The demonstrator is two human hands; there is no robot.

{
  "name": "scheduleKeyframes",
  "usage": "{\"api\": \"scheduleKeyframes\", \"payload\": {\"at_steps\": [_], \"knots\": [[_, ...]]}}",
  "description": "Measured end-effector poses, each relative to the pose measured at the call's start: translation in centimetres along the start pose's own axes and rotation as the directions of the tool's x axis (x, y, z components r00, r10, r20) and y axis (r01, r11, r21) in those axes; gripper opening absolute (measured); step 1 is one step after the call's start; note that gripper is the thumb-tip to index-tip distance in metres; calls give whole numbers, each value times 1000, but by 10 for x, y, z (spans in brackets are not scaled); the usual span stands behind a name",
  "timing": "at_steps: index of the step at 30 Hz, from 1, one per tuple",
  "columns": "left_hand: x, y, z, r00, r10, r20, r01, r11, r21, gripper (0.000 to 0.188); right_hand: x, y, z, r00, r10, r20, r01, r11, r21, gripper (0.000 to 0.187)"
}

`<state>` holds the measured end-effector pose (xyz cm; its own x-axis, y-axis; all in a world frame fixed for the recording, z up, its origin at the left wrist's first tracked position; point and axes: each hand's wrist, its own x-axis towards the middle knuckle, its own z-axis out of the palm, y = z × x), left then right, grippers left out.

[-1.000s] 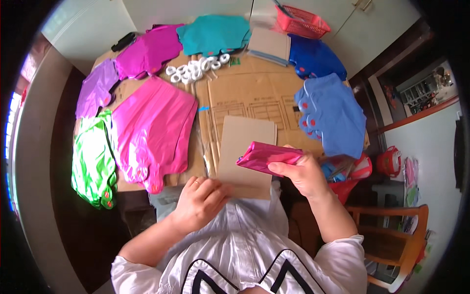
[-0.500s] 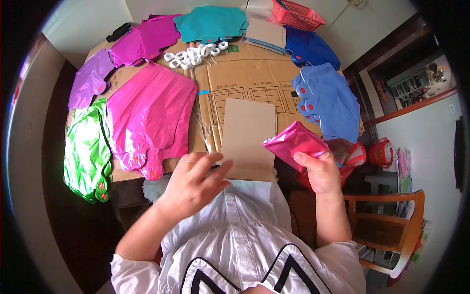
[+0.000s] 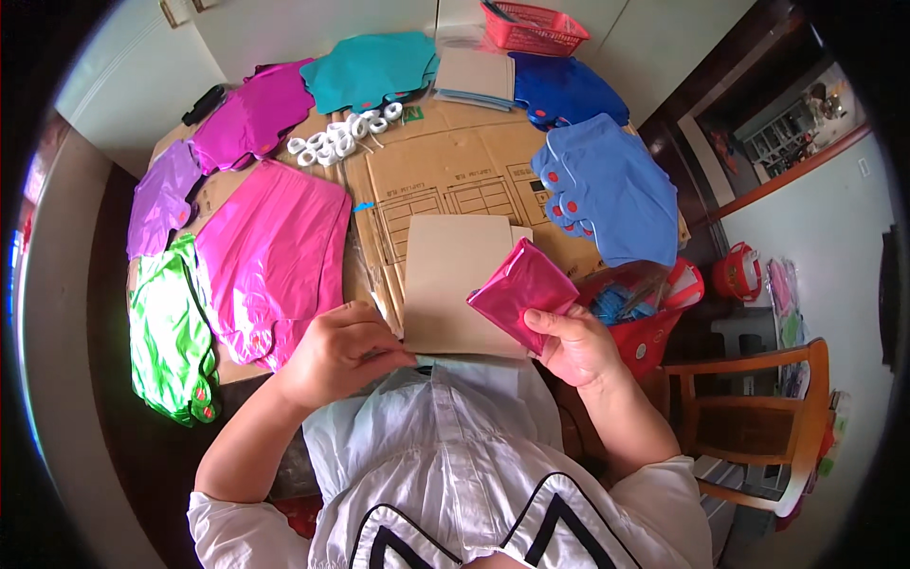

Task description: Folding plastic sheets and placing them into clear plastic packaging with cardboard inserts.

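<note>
Right hand [image 3: 580, 349]: closed on a glossy pink packet [image 3: 521, 283], thumb on top, fingers beneath. The packet lies in view over the right part of a grey-brown board [image 3: 457, 270] at the near table edge. Left hand [image 3: 339, 349]: fingers curled together near the board's lower left corner; cannot tell whether they pinch anything or touch the board.

Progress, as judged: the packet looks compactly folded, so this one piece seems largely done. The pink foil stack [image 3: 282, 232] lies spread flat to the left, as do the green foil pieces [image 3: 171, 327] and the light blue pieces [image 3: 618, 194] — none of these looks folded. A cluster of white rings [image 3: 327, 144] sits beyond the pink stack. No firm count of what is left; the stacks overlap.

Hard to make out: the right fingers under the packet, and its underside; the left palm. The red container [image 3: 645, 332] beyond the right hand shows bluish contents, too unclear to identify. The green pieces' far side is lost in glare.
</note>
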<state>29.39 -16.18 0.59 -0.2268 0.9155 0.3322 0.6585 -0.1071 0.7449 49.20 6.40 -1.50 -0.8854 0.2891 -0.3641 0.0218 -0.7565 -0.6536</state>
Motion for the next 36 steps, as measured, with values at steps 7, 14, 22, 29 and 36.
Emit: {"api": "scheduleKeyframes", "payload": {"at_steps": [7,14,22,29,36], "knots": [[-9,4,-46,995,2,-98,13,989,146,12,24,-71,-4,961,-275,-30,266,948,-174,39],[-12,9,-14,993,-65,-97,76,990,121,13,166,-206,-1,925,-379,-32,325,833,-448,32],[-51,14,22,888,-321,-328,333,943,-22,36,186,-189,2,883,-468,-40,293,614,-733,25],[-81,-28,110,738,-675,-3,353,390,-850,20,52,-29,45,985,-138,106,174,784,-596,20],[-51,-25,125,800,-598,41,155,140,-978,16,22,55,45,949,-254,187,274,371,-887,9]]}}
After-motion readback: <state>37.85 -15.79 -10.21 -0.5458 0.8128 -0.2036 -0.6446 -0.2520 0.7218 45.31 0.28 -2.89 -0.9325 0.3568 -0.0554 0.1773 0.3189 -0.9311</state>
